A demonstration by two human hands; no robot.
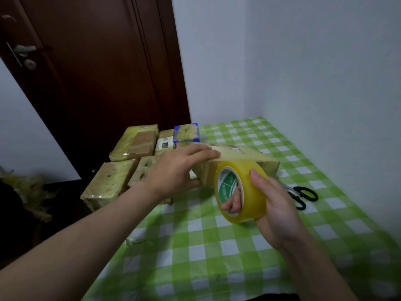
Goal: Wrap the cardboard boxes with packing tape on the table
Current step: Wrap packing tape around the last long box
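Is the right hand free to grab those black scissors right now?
Probably not at once: the right hand grips the tape roll, fingers through its core. The scissors lie close beside it, nothing between.

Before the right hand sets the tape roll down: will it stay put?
The tape roll is round, so on edge it would likely roll across the tablecloth. Laid flat it should sit steady. Its glossy face looks slippery.

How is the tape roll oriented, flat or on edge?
On edge: the tape roll shows its core opening, right hand fingers hooked through.
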